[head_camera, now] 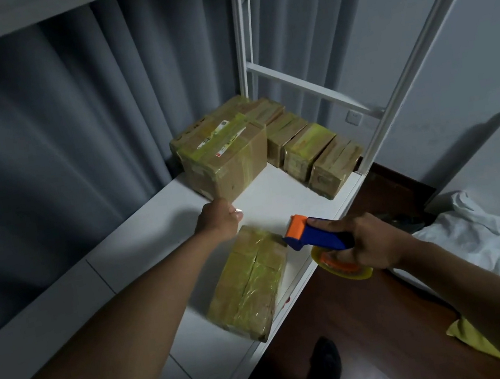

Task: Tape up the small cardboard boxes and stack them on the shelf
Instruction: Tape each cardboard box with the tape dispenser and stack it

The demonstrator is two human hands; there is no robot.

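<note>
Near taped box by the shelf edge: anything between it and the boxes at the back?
Nothing visible. Bare white shelf top lies between the near tape-wrapped cardboard box and the stacked taped boxes. The left hand hovers beside that gap; the right hand holds the blue-orange tape dispenser off to the right.

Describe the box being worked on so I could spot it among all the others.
Start at the white shelf. The finished boxes cluster at its far end by the metal frame. The nearest box lies alone at the front edge, between both hands, beside the blue-and-orange tape dispenser.
</note>
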